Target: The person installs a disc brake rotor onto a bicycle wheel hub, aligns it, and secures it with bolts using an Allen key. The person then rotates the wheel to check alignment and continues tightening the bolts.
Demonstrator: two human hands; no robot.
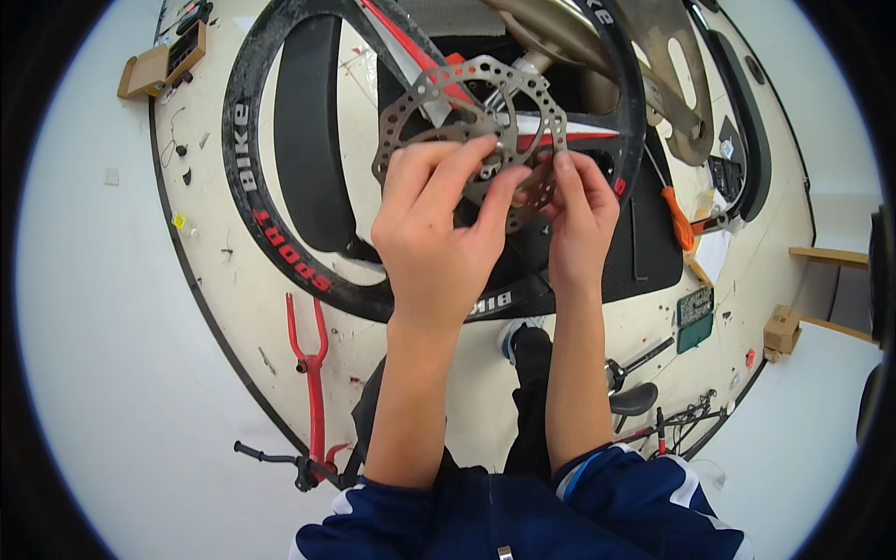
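A silver brake disc [483, 68] with a ring of drilled holes lies over the middle of a black bicycle wheel [245, 140] with red and white spokes. My right hand [581, 210] pinches the disc's right edge between thumb and fingers. Over the disc's left half, my left hand [434, 210] is closed, thumb and index finger around the hub centre [489, 170]. What sits between those two fingertips is too small and covered to name. My left hand also hides the lower left of the disc.
A black padded surface [653, 252] lies beneath the wheel, with a hex key [637, 247] on it. Right of it are an orange-handled screwdriver [679, 219] and a green case [695, 319]. A red fork [315, 392] lies on the floor at left, a saddle [635, 399] at lower right.
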